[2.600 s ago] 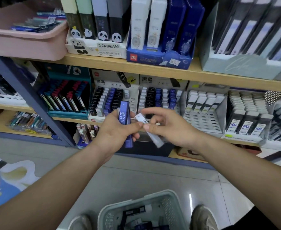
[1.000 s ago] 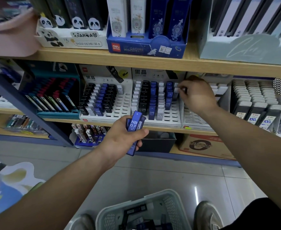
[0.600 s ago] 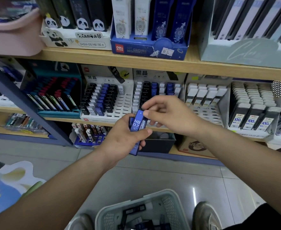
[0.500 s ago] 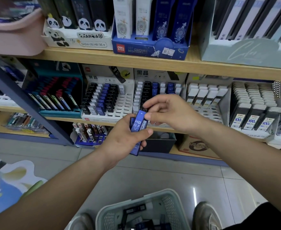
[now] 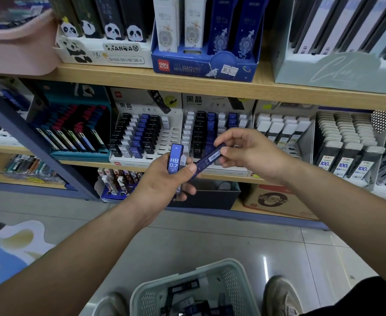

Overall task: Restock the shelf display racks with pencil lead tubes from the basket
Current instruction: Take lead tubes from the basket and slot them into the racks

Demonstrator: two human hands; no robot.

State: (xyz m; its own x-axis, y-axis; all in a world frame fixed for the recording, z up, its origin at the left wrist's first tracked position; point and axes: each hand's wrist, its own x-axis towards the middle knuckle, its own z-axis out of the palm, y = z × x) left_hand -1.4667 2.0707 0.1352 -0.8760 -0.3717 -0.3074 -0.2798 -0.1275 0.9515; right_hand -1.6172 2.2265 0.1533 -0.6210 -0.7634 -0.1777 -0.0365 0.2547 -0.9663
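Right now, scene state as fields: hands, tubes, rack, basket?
left hand: grips a small bunch of tubes, upright, front one marked HB 0.7
right hand: pinches one dark blue tube, tilted, lower end at the bunch
rack: white, part-filled, empty slots on its right
basket: below the hands, tubes inside

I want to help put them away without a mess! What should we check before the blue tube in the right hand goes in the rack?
1. Right hand pinches one blue tube: ok.
2. Left hand grips the HB 0.7 tubes: ok.
3. Blue tube clear of left hand: not ok, its end touches the thumb.
4. Free slot in the rack's blue column: cannot tell, right hand hides the front.
5. Blue tube's grade readable: cannot tell, barcode side shows.
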